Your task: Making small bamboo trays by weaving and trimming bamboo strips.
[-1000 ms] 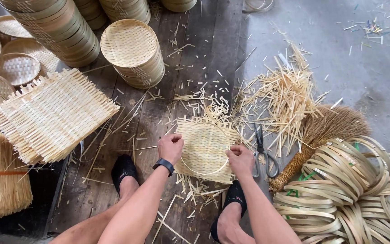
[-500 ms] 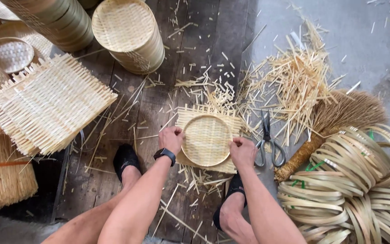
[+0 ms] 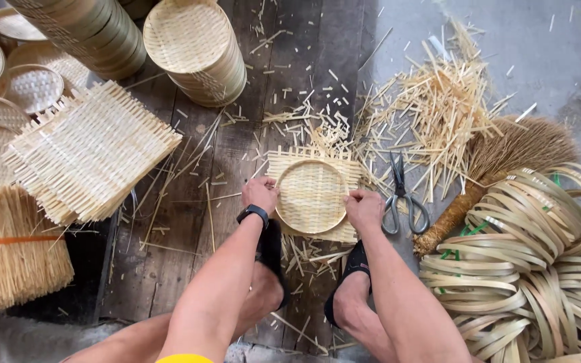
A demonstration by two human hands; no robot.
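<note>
Nearest the camera, the left hand (image 3: 258, 193), a black watch (image 3: 253, 214) on its wrist, and the right hand (image 3: 363, 208) clasp opposite sides of a round bamboo hoop (image 3: 311, 195). The hoop is pressed onto a square woven bamboo mat (image 3: 344, 168) lying on the dark plank floor (image 3: 169, 269), just ahead of the feet in black slippers (image 3: 350, 269).

If the two hands press unevenly, the hoop could tilt or spring out, and the mat could slip off-centre, its loose strip ends splaying or snapping.

Grey-handled scissors (image 3: 403, 195) lie just right of the right hand, near enough to catch a wrist. Beyond them the scattered pale bamboo offcuts (image 3: 432, 107) could jab bare skin or slide underfoot. Farther right sit the coiled bamboo rings (image 3: 539, 255) and a brown straw broom (image 3: 506, 161); toward the floor's far left corner lean stacks of square woven mats (image 3: 89, 148) and finished round trays (image 3: 196, 47).
</note>
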